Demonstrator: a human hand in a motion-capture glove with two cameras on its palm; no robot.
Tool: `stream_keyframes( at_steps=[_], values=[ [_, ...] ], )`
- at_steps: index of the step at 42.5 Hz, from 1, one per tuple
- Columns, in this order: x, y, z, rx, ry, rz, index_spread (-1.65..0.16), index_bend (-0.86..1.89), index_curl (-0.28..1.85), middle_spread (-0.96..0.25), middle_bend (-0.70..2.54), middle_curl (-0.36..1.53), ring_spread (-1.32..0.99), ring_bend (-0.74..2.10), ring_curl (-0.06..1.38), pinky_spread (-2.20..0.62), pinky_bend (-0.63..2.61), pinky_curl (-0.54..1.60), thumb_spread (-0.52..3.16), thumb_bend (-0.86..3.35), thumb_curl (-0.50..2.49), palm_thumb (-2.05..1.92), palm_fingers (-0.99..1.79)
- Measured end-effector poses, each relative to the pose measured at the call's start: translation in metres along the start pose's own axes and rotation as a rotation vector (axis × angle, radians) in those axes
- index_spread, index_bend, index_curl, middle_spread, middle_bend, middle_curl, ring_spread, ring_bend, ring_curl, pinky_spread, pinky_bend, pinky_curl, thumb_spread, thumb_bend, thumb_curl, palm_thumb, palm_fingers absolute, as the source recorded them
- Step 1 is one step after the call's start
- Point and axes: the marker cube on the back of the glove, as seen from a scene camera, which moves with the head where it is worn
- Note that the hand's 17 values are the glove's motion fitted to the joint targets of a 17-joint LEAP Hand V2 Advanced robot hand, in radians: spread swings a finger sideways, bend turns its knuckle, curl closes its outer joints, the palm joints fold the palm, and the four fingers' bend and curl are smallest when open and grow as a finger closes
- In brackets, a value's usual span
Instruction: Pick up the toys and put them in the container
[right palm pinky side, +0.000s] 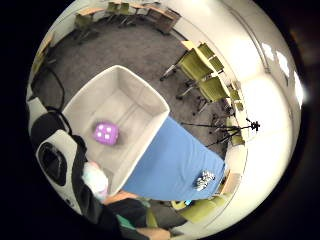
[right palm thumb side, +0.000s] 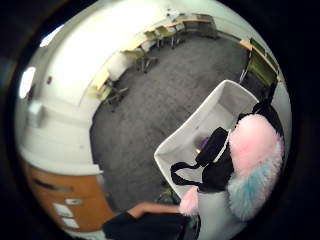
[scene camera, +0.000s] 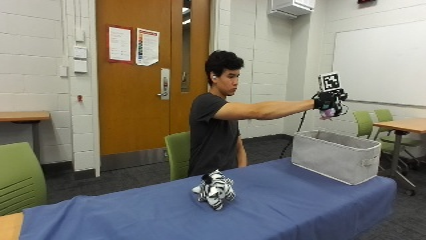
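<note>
In the outside view my gloved right hand (scene camera: 327, 101) is stretched out high above the grey fabric container (scene camera: 336, 156), gripping a fluffy pink and pale blue toy (scene camera: 326, 114). That toy (right palm thumb side: 255, 162) fills the space close to the palm, over the open container (right palm thumb side: 197, 132). A purple die (right palm pinky side: 105, 133) with white dots lies on the container's floor (right palm pinky side: 132, 107). A black and white zebra plush (scene camera: 214, 190) stands on the blue tablecloth (scene camera: 279, 200), well away from the container; the zebra (right palm pinky side: 204, 179) also shows near the table's far end.
The container stands at the right end of the blue table. Green chairs (scene camera: 178, 152) sit behind and beside the table, and another table (scene camera: 399, 125) stands at the right. A tripod (right palm pinky side: 235, 129) stands on the grey carpet.
</note>
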Motion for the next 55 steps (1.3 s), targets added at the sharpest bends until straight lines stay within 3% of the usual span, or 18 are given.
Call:
stream_keyframes(
  at_steps=[4, 8, 9, 10, 13, 15, 16, 17, 20, 24, 30, 36, 44, 49, 55],
  values=[
    [-0.011, -0.002, 0.010, -0.023, -0.057, -0.032, -0.30, 0.51, 0.94, -0.28, 1.05, 0.64, -0.36, 1.26, 0.52, -0.45, 0.90, 0.44, 1.07, 0.07, 0.76, 0.50, 1.22],
    [-0.006, -0.004, 0.020, -0.045, -0.020, 0.032, -0.31, 0.51, 0.95, -0.28, 1.05, 0.63, -0.36, 1.26, 0.51, -0.45, 0.89, 0.43, 1.08, 0.06, 0.78, 0.50, 1.20],
    [-0.005, -0.004, 0.023, -0.053, -0.009, 0.043, -0.31, 0.40, 0.91, -0.28, 0.96, 0.60, -0.36, 1.25, 0.50, -0.44, 0.90, 0.43, 1.08, -0.01, 0.74, 0.39, 1.00],
    [-0.003, -0.003, 0.024, -0.062, 0.002, 0.049, -0.30, 0.44, 0.94, -0.27, 1.00, 0.62, -0.36, 1.25, 0.51, -0.45, 0.89, 0.43, 1.08, 0.02, 0.76, 0.44, 1.11],
    [0.004, 0.001, 0.026, -0.084, 0.020, 0.055, -0.30, 0.29, 0.91, -0.27, 0.78, 0.56, -0.37, 1.18, 0.50, -0.37, 0.97, 0.47, 1.11, -0.15, 0.61, 0.09, 0.58],
    [0.008, 0.003, 0.025, -0.086, 0.023, 0.073, -0.31, 0.26, 0.90, -0.27, 0.74, 0.55, -0.38, 1.16, 0.50, -0.34, 0.96, 0.47, 1.09, -0.15, 0.57, -0.02, 0.47],
    [0.010, 0.004, 0.023, -0.083, 0.018, 0.091, -0.31, 0.25, 0.89, -0.27, 0.75, 0.54, -0.38, 1.17, 0.49, -0.34, 0.99, 0.47, 1.10, -0.10, 0.56, -0.01, 0.58],
    [0.012, 0.005, 0.021, -0.079, 0.009, 0.111, -0.32, 0.21, 0.85, -0.27, 0.70, 0.52, -0.39, 1.11, 0.46, -0.32, 0.96, 0.44, 1.07, -0.14, 0.54, -0.09, 0.45],
    [0.024, 0.013, 0.015, -0.073, 0.013, 0.136, -0.33, 0.17, 0.82, -0.27, 0.66, 0.50, -0.40, 1.10, 0.43, -0.30, 0.97, 0.43, 1.05, -0.13, 0.49, -0.14, 0.46],
    [0.045, 0.032, 0.011, -0.090, 0.107, 0.060, -0.34, 0.17, 0.78, -0.27, 0.61, 0.48, -0.41, 1.06, 0.40, -0.28, 0.97, 0.41, 1.03, -0.12, 0.43, -0.14, 0.46],
    [0.006, 0.045, 0.007, -0.091, 0.203, 0.143, -0.35, 0.19, 0.76, -0.27, 0.58, 0.47, -0.43, 1.00, 0.37, -0.25, 0.96, 0.40, 1.01, -0.11, 0.36, -0.15, 0.43],
    [0.066, 0.092, -0.026, -0.083, 0.321, 0.188, -0.36, 0.20, 0.75, -0.27, 0.56, 0.46, -0.45, 0.93, 0.34, -0.23, 0.93, 0.39, 1.00, -0.11, 0.31, -0.15, 0.39],
    [0.105, 0.157, -0.072, -0.083, 0.110, 0.114, -0.37, 0.22, 0.74, -0.27, 0.52, 0.45, -0.46, 0.83, 0.30, -0.20, 0.91, 0.37, 0.98, -0.11, 0.26, -0.16, 0.36],
    [0.189, 0.210, -0.092, -0.065, 0.313, 0.416, -0.37, 0.23, 0.73, -0.26, 0.50, 0.44, -0.46, 0.80, 0.29, -0.19, 0.90, 0.36, 0.98, -0.11, 0.23, -0.15, 0.36],
    [0.252, 0.266, -0.105, -0.067, 0.315, 0.530, -0.38, 0.24, 0.72, -0.26, 0.47, 0.44, -0.47, 0.76, 0.27, -0.18, 0.88, 0.35, 0.97, -0.11, 0.21, -0.15, 0.35]
  ],
)
